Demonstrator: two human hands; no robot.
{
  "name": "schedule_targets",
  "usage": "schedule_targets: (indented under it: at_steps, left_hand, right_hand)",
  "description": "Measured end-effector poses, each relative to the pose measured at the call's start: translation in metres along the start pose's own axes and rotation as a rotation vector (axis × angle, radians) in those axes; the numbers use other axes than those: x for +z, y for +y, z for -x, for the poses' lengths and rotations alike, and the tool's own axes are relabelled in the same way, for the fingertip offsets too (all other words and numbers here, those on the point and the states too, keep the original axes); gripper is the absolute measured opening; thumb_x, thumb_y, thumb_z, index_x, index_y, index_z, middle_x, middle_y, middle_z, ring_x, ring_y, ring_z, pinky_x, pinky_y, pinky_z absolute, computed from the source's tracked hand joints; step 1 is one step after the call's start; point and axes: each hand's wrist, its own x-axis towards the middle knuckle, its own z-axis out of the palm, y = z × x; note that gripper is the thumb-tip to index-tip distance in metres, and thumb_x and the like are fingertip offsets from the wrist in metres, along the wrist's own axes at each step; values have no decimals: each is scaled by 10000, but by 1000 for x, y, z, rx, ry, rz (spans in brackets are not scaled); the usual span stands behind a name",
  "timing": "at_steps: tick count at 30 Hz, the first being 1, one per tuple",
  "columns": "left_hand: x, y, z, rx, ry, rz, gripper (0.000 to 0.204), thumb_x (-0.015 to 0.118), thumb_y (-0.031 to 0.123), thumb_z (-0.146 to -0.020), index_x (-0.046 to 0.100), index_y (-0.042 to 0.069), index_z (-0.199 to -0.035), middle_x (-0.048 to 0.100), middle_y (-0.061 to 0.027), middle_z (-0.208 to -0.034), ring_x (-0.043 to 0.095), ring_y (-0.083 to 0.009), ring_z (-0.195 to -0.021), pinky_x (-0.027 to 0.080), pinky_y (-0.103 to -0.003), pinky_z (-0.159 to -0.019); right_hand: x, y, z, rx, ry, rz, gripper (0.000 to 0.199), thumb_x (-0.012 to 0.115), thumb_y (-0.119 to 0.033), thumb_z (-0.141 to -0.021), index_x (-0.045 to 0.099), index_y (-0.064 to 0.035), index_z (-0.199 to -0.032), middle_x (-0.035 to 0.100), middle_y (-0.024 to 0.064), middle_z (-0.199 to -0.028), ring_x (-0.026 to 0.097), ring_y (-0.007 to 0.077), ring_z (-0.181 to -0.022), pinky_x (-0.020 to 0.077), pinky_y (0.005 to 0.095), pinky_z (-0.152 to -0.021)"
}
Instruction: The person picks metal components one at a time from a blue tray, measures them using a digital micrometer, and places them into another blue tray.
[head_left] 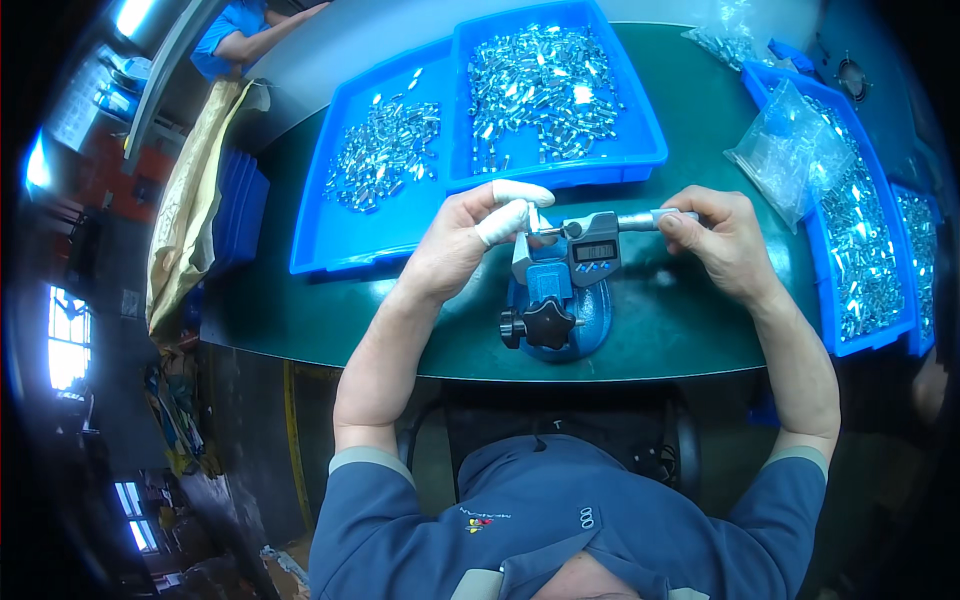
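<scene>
A digital micrometer (597, 243) is clamped in a blue stand (566, 325) with black knobs, on the green tabletop. My left hand (478, 228), with white finger cots on thumb and forefinger, pinches a small shiny metal part (535, 220) between the micrometer's jaws. Whether the jaws touch the part is too small to tell. On the other side, my right hand (715, 235) grips the micrometer's thimble end (672, 218) between thumb and fingers.
Behind the micrometer, a blue tray (642, 165) is heaped with small metal parts; a second blue tray (310, 240) at its left holds fewer. More filled trays (835, 335) and a clear plastic bag (785, 150) lie at right. Blue bins (240, 205) and another person's arm (262, 42) are at left.
</scene>
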Motion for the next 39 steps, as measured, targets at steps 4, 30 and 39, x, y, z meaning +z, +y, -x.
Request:
schedule_targets:
  at_steps: [4,30,39]
  left_hand:
    - [2,2,0,-10,-4,46,260,648,187,-945,668,18,-1141,702,-69,-961,677,-129,-874,544,-282,-797]
    - [5,1,1,-11,43,-1,235,666,182,-931,671,33,-1113,683,-61,-892,669,-136,-826,549,-284,-762]
    - [6,-3,-2,23,11,58,307,644,249,-950,658,26,-1161,685,-64,-967,677,-140,-865,563,-298,-798]
  right_hand:
    - [0,0,0,28,-12,-19,244,689,-233,-906,689,11,-903,628,22,-721,569,84,-660,421,236,-603]
    - [0,3,0,17,-4,-1,280,684,-261,-921,685,15,-880,613,25,-705,574,82,-641,434,229,-591]
    - [1,5,-2,14,6,-33,292,686,-273,-920,685,16,-877,615,25,-705,575,84,-640,433,230,-584]
